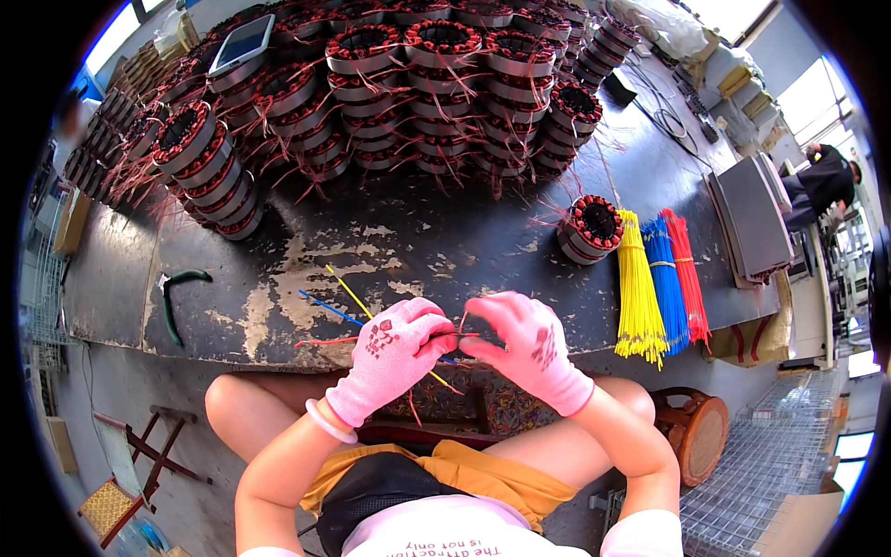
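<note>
Both my hands wear pink gloves with red printed marks and meet near the table's front edge. My left hand (388, 357) is closed around a yellow wire (348, 289), a blue wire (327, 308) and a red wire (323, 343), whose ends stick out on both sides of the fist. Close beside it, my right hand (527, 345) pinches a thin dark-reddish wire (471, 335) at the left fingertips. Exactly where these strands meet is hidden by the fingers. To the right stands a short stack of wire-wound motor stators (592, 232) with red windings.
Tall stacks of stators (441, 88) with loose leads fill the table's back. Bundles of yellow wires (640, 288), blue wires (664, 283) and red wires (685, 274) lie right. Green-handled cutters (171, 311) lie left; a tablet (243, 43) rests on stators. A person (824, 186) is far right.
</note>
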Tool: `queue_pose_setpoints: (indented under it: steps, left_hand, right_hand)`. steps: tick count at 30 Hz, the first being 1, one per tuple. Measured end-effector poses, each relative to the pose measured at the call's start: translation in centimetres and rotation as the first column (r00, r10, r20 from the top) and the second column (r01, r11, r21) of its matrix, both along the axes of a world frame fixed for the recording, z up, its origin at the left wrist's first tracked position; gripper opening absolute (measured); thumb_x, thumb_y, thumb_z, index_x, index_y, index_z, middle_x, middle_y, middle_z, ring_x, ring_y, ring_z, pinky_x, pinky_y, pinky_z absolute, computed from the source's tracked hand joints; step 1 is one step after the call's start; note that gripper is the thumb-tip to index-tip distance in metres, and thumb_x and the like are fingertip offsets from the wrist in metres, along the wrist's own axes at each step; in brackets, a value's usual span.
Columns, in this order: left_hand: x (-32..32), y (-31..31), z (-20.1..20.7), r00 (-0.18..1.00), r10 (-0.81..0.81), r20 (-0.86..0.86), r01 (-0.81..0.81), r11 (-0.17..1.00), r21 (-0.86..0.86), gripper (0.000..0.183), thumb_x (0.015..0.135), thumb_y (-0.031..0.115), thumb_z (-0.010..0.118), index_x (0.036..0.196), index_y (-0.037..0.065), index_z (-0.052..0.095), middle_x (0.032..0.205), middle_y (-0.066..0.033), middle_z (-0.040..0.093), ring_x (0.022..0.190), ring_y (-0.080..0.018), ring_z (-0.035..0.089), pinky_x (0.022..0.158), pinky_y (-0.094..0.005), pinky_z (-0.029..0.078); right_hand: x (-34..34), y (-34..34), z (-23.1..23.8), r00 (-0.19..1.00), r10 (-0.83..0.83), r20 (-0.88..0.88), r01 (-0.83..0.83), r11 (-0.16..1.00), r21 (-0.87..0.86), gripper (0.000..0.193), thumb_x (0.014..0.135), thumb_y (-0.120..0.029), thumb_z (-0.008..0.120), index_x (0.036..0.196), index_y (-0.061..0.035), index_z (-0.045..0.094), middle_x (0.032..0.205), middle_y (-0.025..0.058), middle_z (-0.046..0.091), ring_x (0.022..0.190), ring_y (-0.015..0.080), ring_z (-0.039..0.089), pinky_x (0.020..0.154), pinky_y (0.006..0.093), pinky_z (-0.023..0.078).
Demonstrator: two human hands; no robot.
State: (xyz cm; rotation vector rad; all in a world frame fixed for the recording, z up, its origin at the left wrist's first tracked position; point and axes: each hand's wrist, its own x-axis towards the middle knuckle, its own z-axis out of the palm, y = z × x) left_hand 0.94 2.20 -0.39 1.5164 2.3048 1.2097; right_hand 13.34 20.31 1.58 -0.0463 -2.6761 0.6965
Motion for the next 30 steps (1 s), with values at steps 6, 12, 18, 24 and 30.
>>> queue_pose_setpoints:
  steps: [6,12,18,24,30]
  left_hand:
    - [0.0,0.2,0.1,1.0,-0.026,-0.007,0.026,1.0,-0.006,0.012,0.085,0.018,0.077,0.093,0.011,0.072,0.099,-0.004,0.067,0.092,-0.0273,0.068,0.078,-0.0389,0.056]
    - [0.0,0.1,0.3,1.0,-0.026,-0.007,0.026,1.0,-0.013,0.012,0.085,0.017,0.077,0.094,0.011,0.072,0.099,-0.0042,0.067,0.092,-0.0274,0.068,0.078,-0.0391,0.056]
    - [-0.2,0.1,0.1,0.998,-0.052,-0.023,0.051,0.999,-0.015,0.013,0.085,0.018,0.078,0.093,0.01,0.072,0.099,-0.0041,0.067,0.092,-0.0277,0.068,0.078,-0.0393,0.056]
    - [-0.2,0.0,0.0,0.998,-0.056,-0.019,0.056,0.998,0.006,0.013,0.085,0.017,0.077,0.094,0.01,0.071,0.099,-0.004,0.067,0.092,-0.0279,0.068,0.077,-0.0391,0.056]
    - [-0.1,0.2,0.4,0.998,-0.057,0.003,0.057,0.998,0.005,0.013,0.081,0.013,0.079,0.092,0.009,0.073,0.099,-0.005,0.069,0.089,-0.0281,0.069,0.077,-0.0381,0.056]
  right_hand:
    - [-0.3,0.1,-1.0,0.788,0.259,0.558,0.429,0.418,-0.801,0.021,0.099,-0.025,0.063,0.104,-0.0054,0.069,0.085,0.001,0.068,0.078,0.0097,0.063,0.07,0.0251,0.049]
    - [0.6,0.7,-0.1,0.962,0.159,0.224,-0.088,0.951,-0.295,0.017,0.096,-0.019,0.067,0.108,-0.0064,0.069,0.095,0.0068,0.068,0.084,0.0227,0.067,0.072,0.0326,0.052]
    - [-0.7,0.4,-0.1,0.879,0.194,0.436,0.159,0.743,-0.65,0.02,0.097,-0.021,0.063,0.1,-0.0021,0.068,0.087,0.0095,0.072,0.072,0.0212,0.067,0.065,0.0336,0.051]
    - [0.2,-0.7,0.0,0.974,-0.016,0.225,0.086,0.948,-0.307,0.022,0.088,-0.027,0.077,0.1,-0.0097,0.07,0.086,0.0061,0.07,0.072,0.0226,0.067,0.067,0.0362,0.053]
    - [0.3,-0.3,-1.4,0.997,0.061,-0.046,-0.053,0.985,0.162,0.021,0.09,-0.023,0.075,0.104,-0.0088,0.07,0.091,0.005,0.069,0.08,0.0209,0.067,0.07,0.0352,0.054]
